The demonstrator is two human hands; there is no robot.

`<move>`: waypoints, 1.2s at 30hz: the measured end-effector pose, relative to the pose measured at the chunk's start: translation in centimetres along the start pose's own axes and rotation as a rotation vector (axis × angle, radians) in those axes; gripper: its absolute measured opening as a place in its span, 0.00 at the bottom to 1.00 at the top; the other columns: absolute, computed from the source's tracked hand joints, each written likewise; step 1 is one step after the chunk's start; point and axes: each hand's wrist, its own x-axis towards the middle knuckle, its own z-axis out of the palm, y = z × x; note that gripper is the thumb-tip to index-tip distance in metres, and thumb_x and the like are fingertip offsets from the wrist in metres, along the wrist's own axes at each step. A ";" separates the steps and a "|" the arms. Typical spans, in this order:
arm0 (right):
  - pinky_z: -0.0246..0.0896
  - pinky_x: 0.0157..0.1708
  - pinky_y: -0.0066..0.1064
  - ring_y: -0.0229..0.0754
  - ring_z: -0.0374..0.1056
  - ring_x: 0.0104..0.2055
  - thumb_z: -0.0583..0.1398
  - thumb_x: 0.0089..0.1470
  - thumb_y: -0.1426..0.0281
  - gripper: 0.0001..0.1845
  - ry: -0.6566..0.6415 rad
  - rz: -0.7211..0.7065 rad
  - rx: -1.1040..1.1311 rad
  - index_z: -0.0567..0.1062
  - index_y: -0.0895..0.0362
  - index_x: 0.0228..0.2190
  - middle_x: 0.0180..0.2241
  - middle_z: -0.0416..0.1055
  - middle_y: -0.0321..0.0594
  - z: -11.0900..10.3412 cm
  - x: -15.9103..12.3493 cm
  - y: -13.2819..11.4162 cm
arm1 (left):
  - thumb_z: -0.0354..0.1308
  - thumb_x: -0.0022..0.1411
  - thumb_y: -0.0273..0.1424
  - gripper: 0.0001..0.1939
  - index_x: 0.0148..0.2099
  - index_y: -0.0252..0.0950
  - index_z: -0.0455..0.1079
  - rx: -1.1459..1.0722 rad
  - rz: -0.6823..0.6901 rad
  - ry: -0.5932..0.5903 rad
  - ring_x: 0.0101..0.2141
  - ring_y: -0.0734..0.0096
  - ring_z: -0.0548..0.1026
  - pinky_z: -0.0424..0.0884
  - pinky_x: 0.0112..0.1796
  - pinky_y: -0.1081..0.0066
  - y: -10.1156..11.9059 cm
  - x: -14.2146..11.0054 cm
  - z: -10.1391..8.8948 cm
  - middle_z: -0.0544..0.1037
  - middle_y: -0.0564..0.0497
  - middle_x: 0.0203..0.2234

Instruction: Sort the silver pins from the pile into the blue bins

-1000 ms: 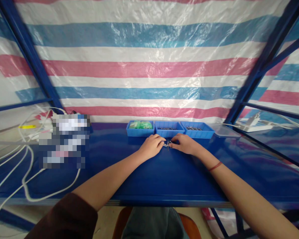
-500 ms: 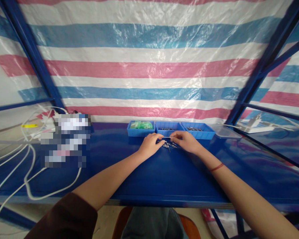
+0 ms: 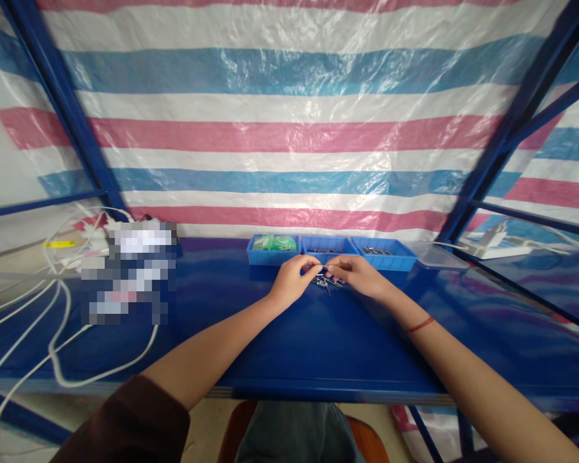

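Note:
My left hand (image 3: 293,279) and my right hand (image 3: 356,274) meet over the middle of the bench, fingertips pinched and nearly touching. Between them a short bit of a thin metal rod (image 3: 324,266) shows, gripped from both ends; its ends are hidden by the fingers. Just beneath lies a small loose pile of thin metal pins (image 3: 326,283) on the blue bench top (image 3: 328,347). Right behind my hands stands the middle blue bin (image 3: 329,243), with similar metal pieces inside.
The left blue bin (image 3: 273,258) holds green plastic packets; the right blue bin (image 3: 390,261) holds metal pieces. A clear flat lid (image 3: 437,254) lies to its right. White cables (image 3: 60,334) and a blurred-out pile occupy the left. A power strip (image 3: 495,244) sits far right.
My fingertips have drawn closer together, so less of the metal rod shows between them. The pile of pins and the bins stay in place.

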 end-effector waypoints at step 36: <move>0.59 0.35 0.38 0.51 0.68 0.33 0.53 0.50 0.62 0.22 0.850 0.163 -0.875 0.74 0.65 0.40 0.32 0.74 0.52 -9.1 -0.8 5.5 | 0.51 0.59 0.44 0.19 0.48 0.41 0.69 0.451 -0.008 -0.290 0.45 0.57 0.66 0.64 0.44 0.57 -0.5 -0.5 -0.1 0.70 0.47 0.44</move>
